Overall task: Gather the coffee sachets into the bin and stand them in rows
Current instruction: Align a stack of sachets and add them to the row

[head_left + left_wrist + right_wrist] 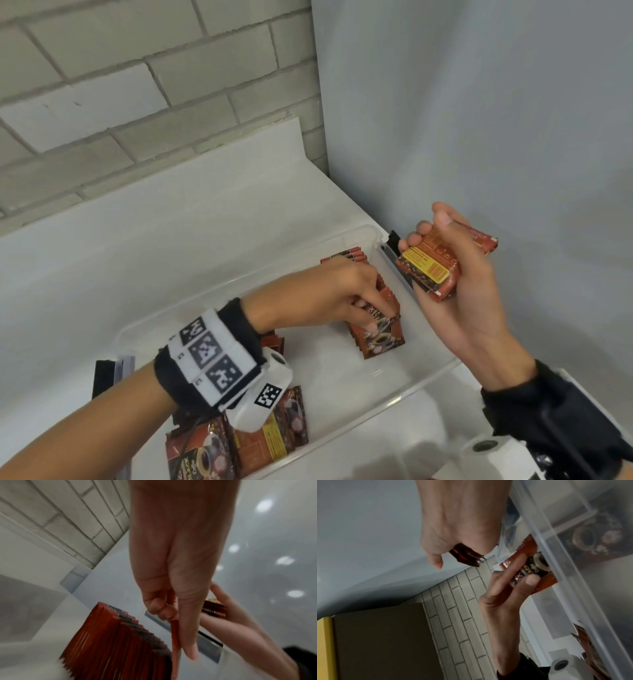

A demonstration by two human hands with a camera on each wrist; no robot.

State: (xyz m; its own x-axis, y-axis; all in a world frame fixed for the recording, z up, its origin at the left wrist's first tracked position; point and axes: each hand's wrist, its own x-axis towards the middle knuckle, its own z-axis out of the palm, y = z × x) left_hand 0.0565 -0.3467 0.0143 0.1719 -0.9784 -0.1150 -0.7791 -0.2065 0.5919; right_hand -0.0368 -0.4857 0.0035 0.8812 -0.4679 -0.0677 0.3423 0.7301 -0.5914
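The left hand reaches into the bin and pinches one sachet between thumb and fingers at the near end of the row; in the left wrist view the sachet shows edge-on between the thumb and curled fingers, just beside the upright packets of the row. The right hand, at about 3 o'clock from the left and raised above the bin's right rim, grips a stack of sachets in its curled fingers, yellow label panels facing up; the right wrist view shows the stack's dark edges poking out under the closed hand. The row stands on edge along the bin's right wall, running from the pinched sachet toward 12 o'clock. At 7 o'clock from the left hand, under its wrist, loose sachets lie flat and overlapping in the near corner of the bin, and a few more show just behind the wrist band. The clear bin sits on a white counter, with a brick wall at 11 o'clock and a plain grey wall at 1 o'clock. A dark clip sits at the bin's far right corner.
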